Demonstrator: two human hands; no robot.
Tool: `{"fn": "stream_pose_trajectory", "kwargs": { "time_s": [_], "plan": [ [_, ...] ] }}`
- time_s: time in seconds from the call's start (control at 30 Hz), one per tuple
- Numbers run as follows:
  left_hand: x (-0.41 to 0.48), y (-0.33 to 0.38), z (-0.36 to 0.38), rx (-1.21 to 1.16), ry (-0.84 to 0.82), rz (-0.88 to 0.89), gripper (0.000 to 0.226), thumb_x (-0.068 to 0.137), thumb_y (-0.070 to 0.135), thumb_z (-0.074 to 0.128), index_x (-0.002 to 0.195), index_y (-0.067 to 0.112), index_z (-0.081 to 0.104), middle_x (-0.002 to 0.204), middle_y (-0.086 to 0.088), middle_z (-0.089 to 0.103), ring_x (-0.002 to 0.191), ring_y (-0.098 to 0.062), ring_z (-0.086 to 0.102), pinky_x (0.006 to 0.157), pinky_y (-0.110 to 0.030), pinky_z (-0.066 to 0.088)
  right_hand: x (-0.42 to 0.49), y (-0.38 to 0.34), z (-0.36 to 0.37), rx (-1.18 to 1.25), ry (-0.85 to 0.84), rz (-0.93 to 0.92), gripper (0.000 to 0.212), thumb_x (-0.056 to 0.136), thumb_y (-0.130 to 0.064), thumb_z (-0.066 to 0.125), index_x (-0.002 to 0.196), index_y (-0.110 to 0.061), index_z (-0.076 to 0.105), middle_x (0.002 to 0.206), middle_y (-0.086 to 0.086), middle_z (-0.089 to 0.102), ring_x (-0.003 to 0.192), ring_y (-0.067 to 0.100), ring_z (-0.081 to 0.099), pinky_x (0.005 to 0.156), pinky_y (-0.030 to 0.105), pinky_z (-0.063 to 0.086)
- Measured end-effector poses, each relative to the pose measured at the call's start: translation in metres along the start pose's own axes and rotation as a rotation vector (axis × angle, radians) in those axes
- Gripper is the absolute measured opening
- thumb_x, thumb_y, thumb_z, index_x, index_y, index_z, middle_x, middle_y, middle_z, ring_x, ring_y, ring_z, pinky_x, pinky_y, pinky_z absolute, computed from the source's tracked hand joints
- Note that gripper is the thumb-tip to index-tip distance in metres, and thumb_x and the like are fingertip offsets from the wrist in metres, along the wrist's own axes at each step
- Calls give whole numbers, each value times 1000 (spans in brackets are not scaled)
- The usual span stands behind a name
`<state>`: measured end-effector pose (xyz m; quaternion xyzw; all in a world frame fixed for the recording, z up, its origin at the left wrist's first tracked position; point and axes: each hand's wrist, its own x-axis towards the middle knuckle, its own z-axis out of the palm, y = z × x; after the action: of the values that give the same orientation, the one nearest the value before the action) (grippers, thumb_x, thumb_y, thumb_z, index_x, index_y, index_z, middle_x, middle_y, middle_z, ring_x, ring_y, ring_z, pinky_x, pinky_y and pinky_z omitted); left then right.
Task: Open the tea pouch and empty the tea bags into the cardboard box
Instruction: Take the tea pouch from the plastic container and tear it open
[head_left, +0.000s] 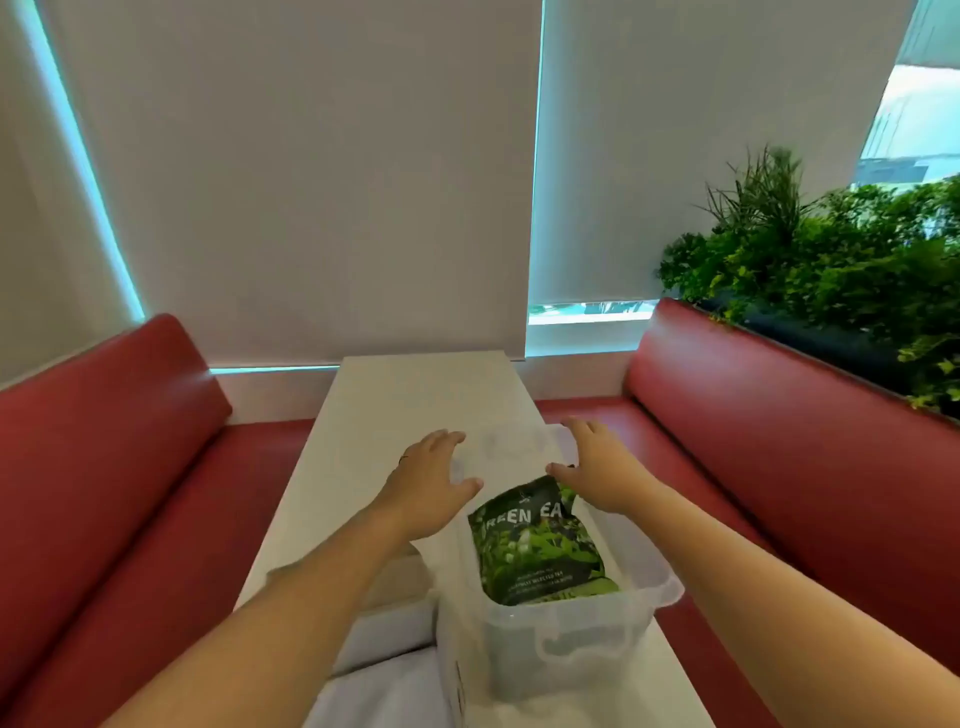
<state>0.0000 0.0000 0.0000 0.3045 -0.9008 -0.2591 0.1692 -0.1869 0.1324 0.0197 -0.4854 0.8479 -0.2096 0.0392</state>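
A dark green tea pouch (537, 548) printed "GREEN TEA" lies face up inside a translucent plastic bin (582, 639) on the white table (415, 395). Over the bin's far end a clear lid (511, 447) is tilted up. My left hand (428, 480) grips its left edge and my right hand (597, 467) grips its right edge, fingers spread. The right thumb hides part of the pouch's top corner. A tan cardboard box (397, 579) sits left of the bin, mostly hidden under my left forearm.
Red padded booth seats (119, 467) flank the narrow table on both sides. White roller blinds cover the window behind. Green plants (831, 270) stand in a planter behind the right seat back. A pale cloth or bag (384, 675) lies at the table's near end.
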Motion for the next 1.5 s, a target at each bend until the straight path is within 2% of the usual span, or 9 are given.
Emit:
{"fn": "stream_pose_trajectory", "kwargs": {
  "time_s": [0.13, 0.23, 0.3, 0.47, 0.67, 0.9, 1.13, 1.33, 1.5],
  "plan": [
    [15, -10, 36, -44, -73, -113, 77, 87, 46, 58, 149, 20, 21, 158, -4, 18, 144, -24, 19, 117, -42, 21, 11, 25, 34, 65, -123, 119, 72, 86, -34, 62, 146, -14, 27, 145, 13, 37, 126, 29, 44, 104, 38, 39],
    [26, -12, 59, -19, -95, -171, 80, 88, 48, 56, 151, 19, 15, 160, -5, 8, 145, -27, 13, 117, -43, 18, 21, 43, 62, 67, -198, 189, 67, 83, -39, 62, 141, -17, 35, 132, 11, 51, 113, 26, 54, 93, 34, 47],
    [31, -12, 68, -4, -102, -200, 81, 89, 48, 54, 151, 19, 10, 161, -6, -2, 147, -27, 5, 118, -41, 13, 30, 51, 77, 67, -271, 221, 65, 83, -38, 61, 139, -16, 36, 129, 11, 55, 112, 28, 54, 94, 37, 47],
    [35, -18, 84, 5, -74, -203, 85, 89, 45, 57, 152, 23, 5, 160, -5, -14, 147, -27, -4, 118, -39, 8, 51, 61, 102, 77, -425, 317, 73, 87, -36, 60, 146, -16, 22, 137, 17, 46, 122, 34, 47, 101, 39, 41],
    [33, -19, 88, -12, -20, -196, 76, 91, 33, 57, 151, 26, 12, 160, -2, -15, 147, -27, 0, 118, -37, 9, 72, 71, 119, 207, -514, 390, 80, 88, -37, 60, 150, -19, 13, 146, 19, 38, 130, 38, 40, 110, 44, 33],
    [31, -15, 87, -24, 4, -201, 69, 91, 25, 54, 150, 27, 18, 160, 1, -13, 147, -23, 0, 116, -34, 10, 89, 74, 134, 347, -567, 394, 109, 68, -48, 78, 149, -25, 10, 150, 13, 33, 131, 35, 40, 109, 49, 35],
    [31, -14, 88, -25, 28, -201, 66, 92, 22, 52, 150, 25, 21, 160, 1, -11, 146, -22, 3, 116, -37, 13, 97, 72, 143, 219, -433, 274, 116, 49, -49, 87, 143, -22, 24, 140, 13, 43, 125, 32, 44, 104, 45, 40],
    [30, -13, 87, 0, 37, -213, 63, 94, 18, 47, 150, 25, 20, 161, 1, -8, 146, -24, 5, 116, -38, 16, 94, 54, 132, 114, -307, 67, 86, 56, -41, 87, 124, -19, 39, 117, 9, 60, 98, 25, 57, 79, 34, 47],
    [29, -11, 85, -11, 57, -226, 65, 94, 12, 41, 151, 22, 12, 161, -1, -4, 146, -25, 7, 118, -40, 15, 75, 35, 100, 175, -125, -29, 69, 60, -33, 86, 113, -22, 42, 107, 3, 62, 88, 21, 57, 71, 32, 46]
  ]
}}
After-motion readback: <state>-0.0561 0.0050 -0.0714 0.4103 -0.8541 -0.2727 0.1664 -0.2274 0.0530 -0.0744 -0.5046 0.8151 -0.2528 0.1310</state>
